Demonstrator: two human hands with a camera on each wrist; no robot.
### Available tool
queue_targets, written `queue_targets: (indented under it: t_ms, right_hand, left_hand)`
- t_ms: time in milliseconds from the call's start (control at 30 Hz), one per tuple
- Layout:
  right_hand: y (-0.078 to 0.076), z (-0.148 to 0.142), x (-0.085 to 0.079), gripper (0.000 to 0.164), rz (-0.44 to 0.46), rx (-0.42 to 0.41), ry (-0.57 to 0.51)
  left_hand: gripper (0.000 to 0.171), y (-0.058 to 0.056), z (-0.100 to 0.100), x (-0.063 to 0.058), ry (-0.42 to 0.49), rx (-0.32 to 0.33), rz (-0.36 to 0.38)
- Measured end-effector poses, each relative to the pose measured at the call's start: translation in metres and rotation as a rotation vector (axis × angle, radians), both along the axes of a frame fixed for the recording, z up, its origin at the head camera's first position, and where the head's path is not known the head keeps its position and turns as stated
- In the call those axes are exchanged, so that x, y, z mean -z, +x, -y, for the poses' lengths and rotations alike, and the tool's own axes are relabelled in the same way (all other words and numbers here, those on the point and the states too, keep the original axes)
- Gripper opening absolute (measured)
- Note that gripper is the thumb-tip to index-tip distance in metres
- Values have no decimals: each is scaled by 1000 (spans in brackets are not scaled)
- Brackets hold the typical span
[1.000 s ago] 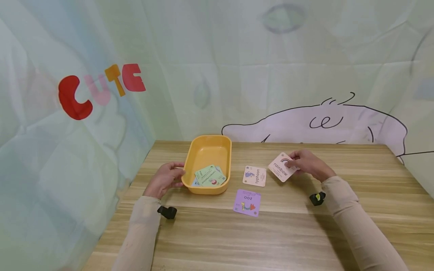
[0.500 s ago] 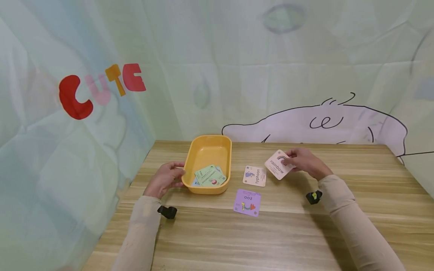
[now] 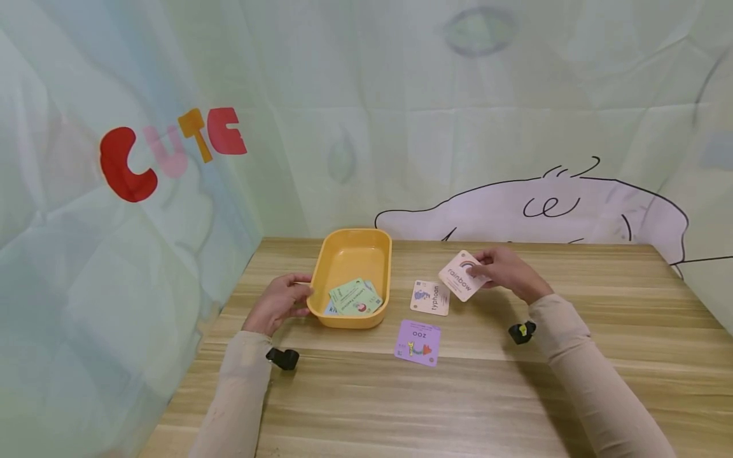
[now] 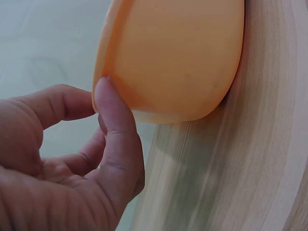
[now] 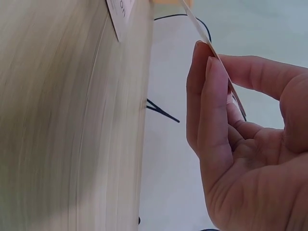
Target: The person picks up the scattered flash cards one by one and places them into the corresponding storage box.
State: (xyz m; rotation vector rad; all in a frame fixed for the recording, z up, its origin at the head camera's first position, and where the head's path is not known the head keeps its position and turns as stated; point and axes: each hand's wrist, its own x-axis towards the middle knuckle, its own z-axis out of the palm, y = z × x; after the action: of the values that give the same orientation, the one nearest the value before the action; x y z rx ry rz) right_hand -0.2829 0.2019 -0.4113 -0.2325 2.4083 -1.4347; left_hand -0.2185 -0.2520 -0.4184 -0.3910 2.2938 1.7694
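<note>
Between thumb and fingers my right hand (image 3: 511,273) pinches the pale "rainbow" card (image 3: 459,280), raised above the table. The right wrist view shows that card (image 5: 195,21) edge-on in the same hand (image 5: 240,134). Beside and below it the "typhoon" card (image 3: 430,298) lies flat, with the purple "zoo" card (image 3: 417,343) nearer the front. My left hand (image 3: 277,302) grips the near left side of a yellow plastic tray (image 3: 351,322). In the left wrist view, finger and thumb of this hand (image 4: 96,149) pinch the tray's wall (image 4: 183,91). Several green cards (image 3: 356,298) overlap inside it.
The wooden table (image 3: 401,407) meets a printed cloth backdrop (image 3: 321,127) just behind the tray. Another cloth side hangs along the left, with "CUTE" letters (image 3: 127,164) on it. A blue-edged card (image 3: 330,310) peeks out under the green ones.
My right hand has carried the rainbow card leftward and slightly away from me, nearer the typhoon card. The left hand and the tray have stayed put.
</note>
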Motion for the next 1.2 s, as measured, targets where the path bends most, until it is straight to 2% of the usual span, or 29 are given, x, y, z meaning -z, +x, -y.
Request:
queue_targets:
  t_ms: [200,1200]
  right_hand:
    - [0,7,-2,34,-6,7,-7]
    - [5,37,-11,34,-5,-15,-87]
  left_hand:
    - [41,1,0,-1,4,0,-1]
    - [42,1,1,-1,16,-4,-9]
